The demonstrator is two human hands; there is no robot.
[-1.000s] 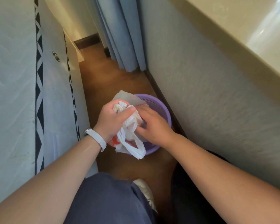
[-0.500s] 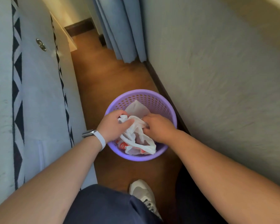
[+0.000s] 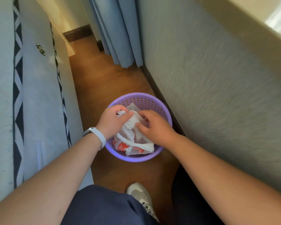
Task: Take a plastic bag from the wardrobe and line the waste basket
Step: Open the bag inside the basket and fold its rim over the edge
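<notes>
bag (image 3: 135, 140) btwn hands (image 3: 112, 122) (image 3: 154, 129); partly in basket (image 3: 136, 157)

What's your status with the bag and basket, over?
Left hand grips bag, right hand pinches it. Bag crumpled inside basket, not yet spread over rim. Wall close beside basket; nothing blocks the hands.
</notes>
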